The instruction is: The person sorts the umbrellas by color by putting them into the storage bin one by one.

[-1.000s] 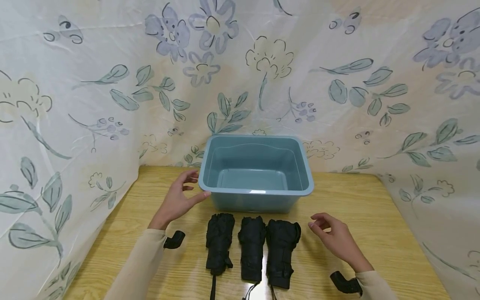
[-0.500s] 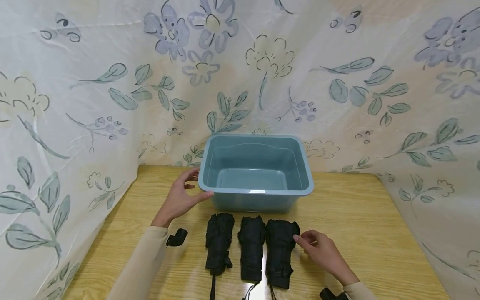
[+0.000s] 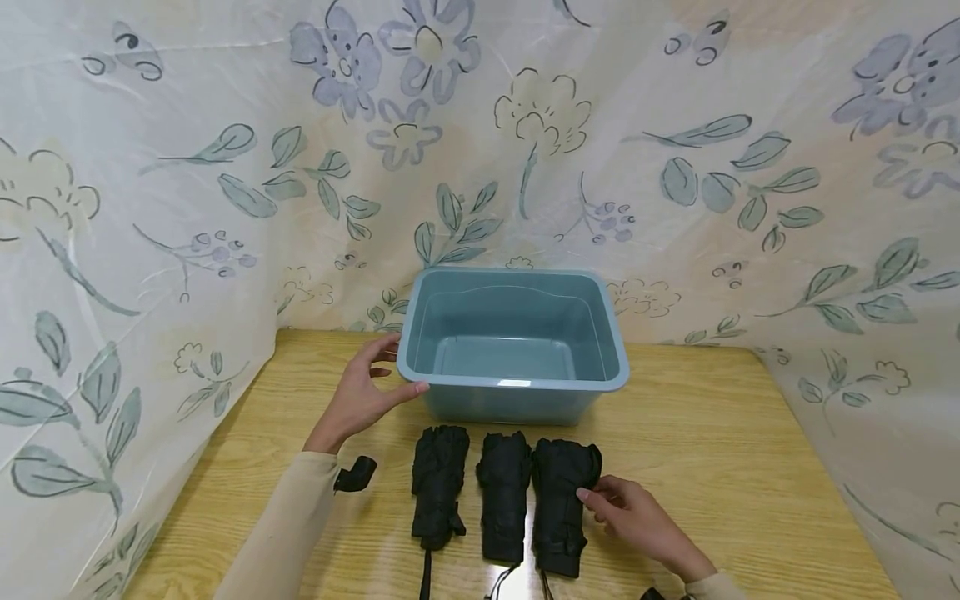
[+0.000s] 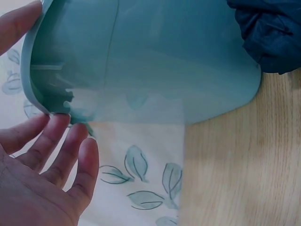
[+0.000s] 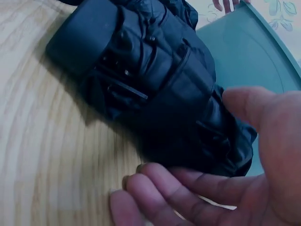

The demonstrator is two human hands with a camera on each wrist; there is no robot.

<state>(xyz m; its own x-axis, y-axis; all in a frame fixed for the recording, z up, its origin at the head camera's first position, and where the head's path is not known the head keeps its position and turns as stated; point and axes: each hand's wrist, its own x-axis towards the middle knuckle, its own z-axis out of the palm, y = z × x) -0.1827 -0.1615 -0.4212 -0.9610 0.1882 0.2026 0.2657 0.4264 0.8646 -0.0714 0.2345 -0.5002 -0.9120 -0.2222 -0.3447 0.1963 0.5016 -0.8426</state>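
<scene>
Three folded black umbrellas lie side by side on the table: a left one [image 3: 438,483], a middle one [image 3: 504,498] and a right one [image 3: 558,508]. My right hand [image 3: 630,512] is at the right umbrella's outer side. In the right wrist view its thumb [image 5: 249,103] reaches over that umbrella [image 5: 160,84], while the fingers lie low along its side, loosely spread. Behind them stands a blue-green plastic bin [image 3: 510,385]. At its front-left corner my left hand [image 3: 360,392] spreads, thumb at the front rim, fingertips at the side rim [image 4: 28,80].
A wood-grain table [image 3: 720,433] carries everything. Floral cloth [image 3: 675,250] hangs behind the bin and along both sides. Cords [image 3: 498,581] trail from the umbrellas toward the near edge. A black wrist device [image 3: 356,475] sits at my left cuff.
My right hand has moved left and nearer to me, from beside the right umbrella to its side. The left hand has shifted slightly against the bin's rim. Umbrellas and bin stay put.
</scene>
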